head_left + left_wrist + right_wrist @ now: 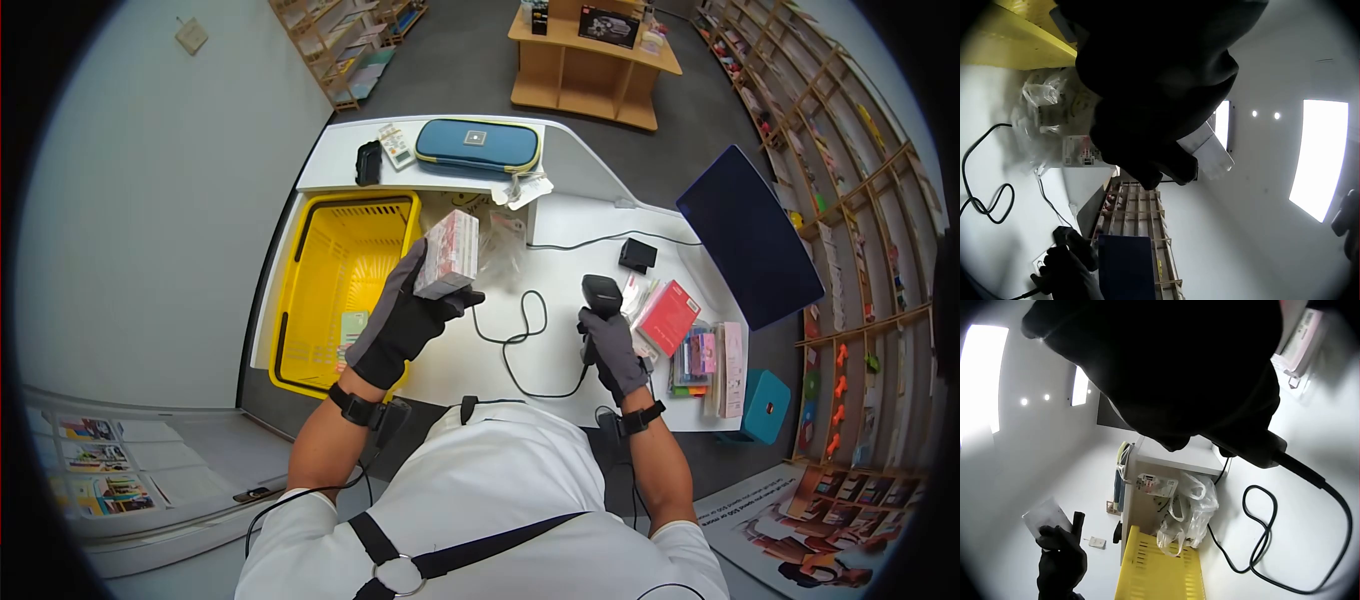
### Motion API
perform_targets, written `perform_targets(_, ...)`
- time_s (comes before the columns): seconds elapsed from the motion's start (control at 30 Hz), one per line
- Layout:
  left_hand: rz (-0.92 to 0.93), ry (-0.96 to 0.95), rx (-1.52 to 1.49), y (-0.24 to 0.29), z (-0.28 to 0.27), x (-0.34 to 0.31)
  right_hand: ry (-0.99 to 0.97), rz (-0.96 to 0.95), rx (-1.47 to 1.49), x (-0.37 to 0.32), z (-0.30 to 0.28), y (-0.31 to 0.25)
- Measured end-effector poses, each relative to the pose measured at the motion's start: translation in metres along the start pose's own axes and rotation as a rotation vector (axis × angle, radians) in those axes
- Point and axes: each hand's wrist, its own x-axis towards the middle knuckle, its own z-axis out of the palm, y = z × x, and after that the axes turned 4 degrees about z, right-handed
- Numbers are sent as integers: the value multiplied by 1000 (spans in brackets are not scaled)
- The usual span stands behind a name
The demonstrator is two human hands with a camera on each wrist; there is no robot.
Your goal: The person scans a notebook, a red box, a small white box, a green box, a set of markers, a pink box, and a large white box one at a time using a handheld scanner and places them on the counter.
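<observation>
Boxes (447,255), stacked in one small block, sit in the left hand (400,318), raised above the table (445,375) just beside the yellow basket (330,240). Its gloved fingers grip the block low down, leaving the top and much of the sides uncovered. It looks light enough for one hand, with card-like sides that hard squeezing could dent; the glossy surface may be slippery, so a broad, gentle hold across opposite faces near the lower end seems best. The right hand (615,350) has its fingers wrapped round the handle of a black scanner (601,293), which looks stiff and easy to manage, though its cord (1300,470) could tug. A clear plastic bag (503,245) lies near the boxes, and a red box (668,318) beside the scanner.
</observation>
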Motion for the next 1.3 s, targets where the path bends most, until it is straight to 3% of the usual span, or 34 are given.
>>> perform_targets(0.1, 84, 125, 117, 1, 25, -5, 21, 30, -154, 22, 0, 27)
perform_targets(0.2, 120, 60, 174, -3, 20, 0, 46, -68, -156, 43, 3, 56)
perform_targets(0.4, 150, 91, 307, -4, 36, -1, 60, -22, -267, 72, 0, 86)
perform_targets(0.5, 260, 47, 927, -7, 9, 6, 72, 5, -363, 76, 3, 85)
perform_targets(0.67, 248, 86, 802, -16, 15, 10, 137, 23, -468, 81, 15, 88)
perform_targets(0.77, 195, 207, 625, -14, 36, 9, 191, -15, -526, 82, 26, 84)
perform_targets(1.03, 170, 206, 847, -15, 34, 13, 175, 37, -560, 91, 45, 74)
perform_targets(1.3, 123, 130, 860, -16, 53, 11, 169, 20, -649, 82, 44, 63)
